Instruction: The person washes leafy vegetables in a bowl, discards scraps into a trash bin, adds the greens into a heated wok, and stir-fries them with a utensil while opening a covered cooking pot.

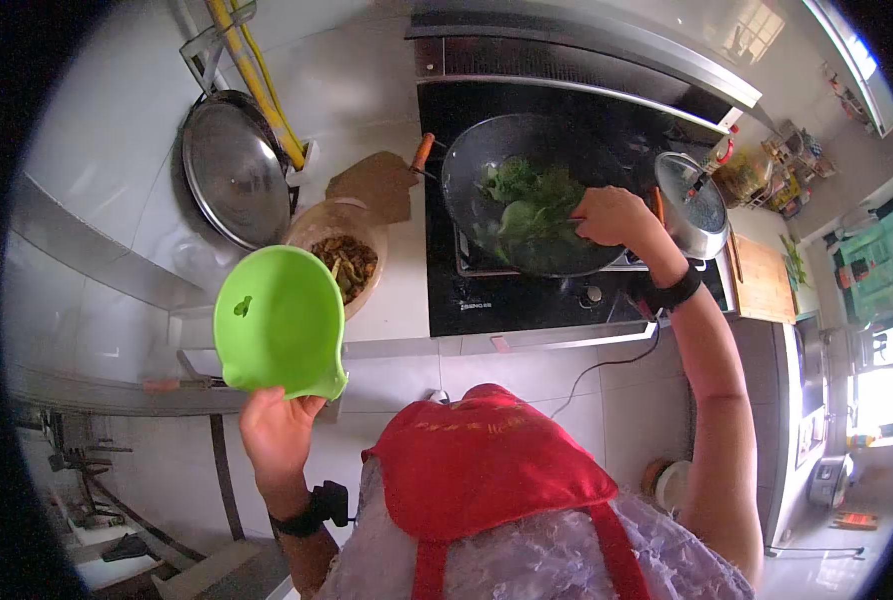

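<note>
Head view: left hand [279, 435] is pinching the green bowl [282, 310], mouth facing the camera, long axis running wearer-to-wall; right hand [610, 217] is hanging over greens [527, 205], grip unclear!

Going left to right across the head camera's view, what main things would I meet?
Green bowl held by the left hand, wok with leafy greens inside, silver pot, wooden cutting board.
</note>
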Available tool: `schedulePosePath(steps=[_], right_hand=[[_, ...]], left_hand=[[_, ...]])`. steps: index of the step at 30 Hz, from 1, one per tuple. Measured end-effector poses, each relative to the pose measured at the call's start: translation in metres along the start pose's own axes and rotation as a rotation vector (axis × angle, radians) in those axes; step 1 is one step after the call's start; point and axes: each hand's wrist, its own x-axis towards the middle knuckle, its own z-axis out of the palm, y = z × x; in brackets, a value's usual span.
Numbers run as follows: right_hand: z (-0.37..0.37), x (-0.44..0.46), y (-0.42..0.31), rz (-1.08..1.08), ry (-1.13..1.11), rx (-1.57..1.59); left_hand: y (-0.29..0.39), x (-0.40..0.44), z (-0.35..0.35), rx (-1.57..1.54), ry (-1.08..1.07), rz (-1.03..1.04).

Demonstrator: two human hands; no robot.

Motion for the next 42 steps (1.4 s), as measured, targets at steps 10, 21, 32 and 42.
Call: schedulePosePath(steps=[10,21,32,42], right_hand=[[0.005,-0.009,0.004,0.036,-0.018,-0.033],[0.062,0.048,-0.002,0.327,0.127,0.072],[0.057,0.033,0.028,0.193,0.189,0.094],[0.044,0.029,0.008,0.178,0.144,0.125]], left_hand=[[0.003,-0.004,0.001,-0.012,-0.001,0.004],[0.0,0.015,0.012,0.009,-0.095,-0.085],[-0.004,0.018,0.017,0.016,-0.118,-0.099],[-0.009,0.016,0.022,-0.035,-0.063,-0.102]])
